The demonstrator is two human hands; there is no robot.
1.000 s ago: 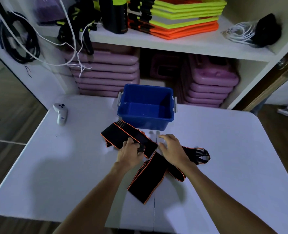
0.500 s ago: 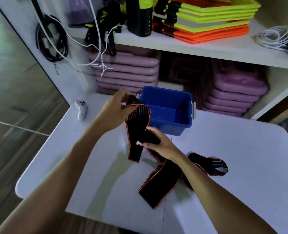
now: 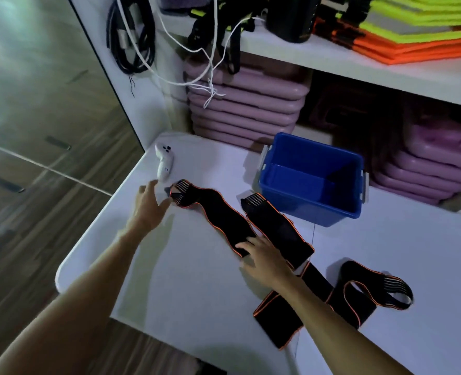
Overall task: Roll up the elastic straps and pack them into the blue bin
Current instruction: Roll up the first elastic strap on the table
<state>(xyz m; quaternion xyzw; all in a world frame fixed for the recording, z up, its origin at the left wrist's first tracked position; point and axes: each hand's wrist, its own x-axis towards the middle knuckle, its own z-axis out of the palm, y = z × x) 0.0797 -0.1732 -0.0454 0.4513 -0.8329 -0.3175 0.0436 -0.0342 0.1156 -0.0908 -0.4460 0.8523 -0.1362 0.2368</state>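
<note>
My left hand [image 3: 149, 205] is spread, its fingertips at the striped end of one black elastic strap [image 3: 218, 215] stretched flat on the white table [image 3: 197, 280]; my right hand [image 3: 264, 259] presses flat, fingers straight, on its other end. More straps [image 3: 340, 296] lie loose by my right forearm, and the blue bin [image 3: 313, 196] stands just beyond, nothing in it.

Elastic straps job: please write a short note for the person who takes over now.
Left hand: open, fingers spread at the striped end of the laid-out strap.
Right hand: open, fingers pressing that strap's near end flat on the white table.
A second strap lies beside it; more strap is tangled near the right forearm.
Blue bin: empty.
Done: one strap laid out.
Left: roll every strap, pack into the bin.
</note>
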